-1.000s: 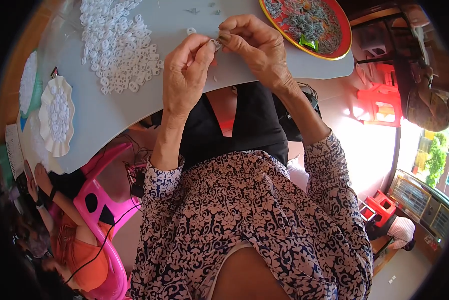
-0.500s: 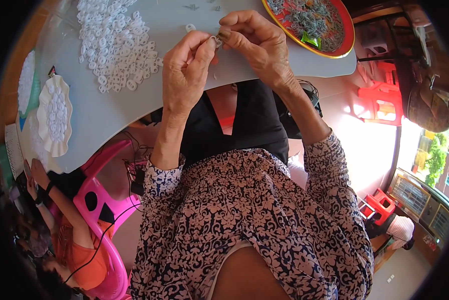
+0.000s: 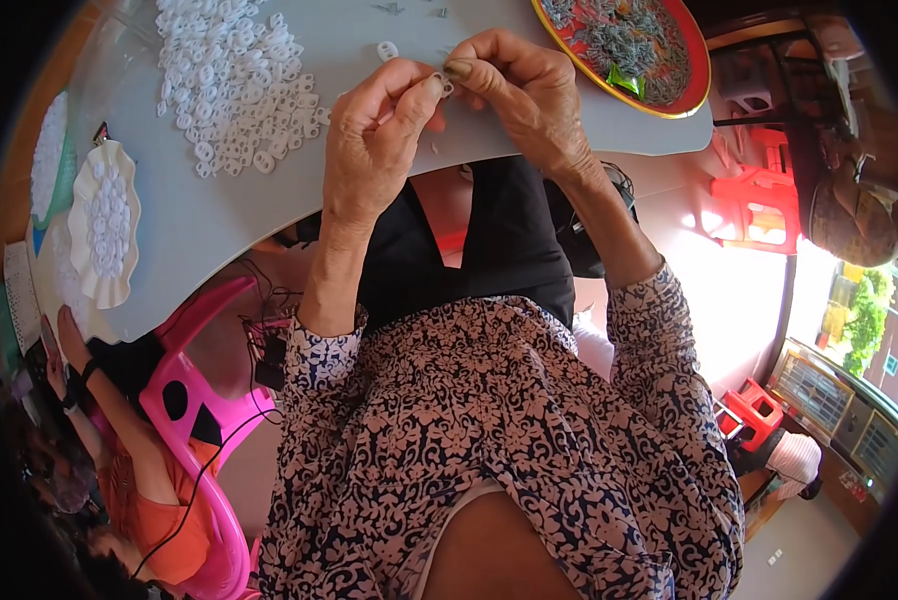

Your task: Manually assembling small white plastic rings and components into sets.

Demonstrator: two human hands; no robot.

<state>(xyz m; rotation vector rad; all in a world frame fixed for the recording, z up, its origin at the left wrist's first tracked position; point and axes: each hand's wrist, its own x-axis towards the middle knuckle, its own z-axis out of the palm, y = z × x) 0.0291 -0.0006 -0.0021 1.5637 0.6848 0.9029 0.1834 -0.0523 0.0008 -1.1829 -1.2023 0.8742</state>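
Above the near edge of the grey table [image 3: 269,200], my two hands meet fingertip to fingertip. My left hand [image 3: 379,140] pinches a small white plastic piece [image 3: 448,88] between thumb and forefinger. Close against it, the thumb and forefinger of my right hand [image 3: 529,95] are pressed together; whatever they hold is too small to make out. A single white piece [image 3: 387,49] lies just beyond my left hand. Left of that spreads a large heap of similar white oval pieces [image 3: 234,90]. Several small grey metal pieces [image 3: 394,9] rest farther back.
At the right stands a red, yellow-rimmed tray [image 3: 691,95] of grey metal pieces with a green packet [image 3: 624,80]. A scalloped cream dish [image 3: 117,290] of white pieces is at the left. Another person's arm [image 3: 119,400] reaches in near a pink chair [image 3: 184,400]. Red stools [image 3: 759,210] stand right.
My right fingertips have drawn slightly apart from the left ones. The white piece in my left fingers shows more clearly. The view has shifted a little.
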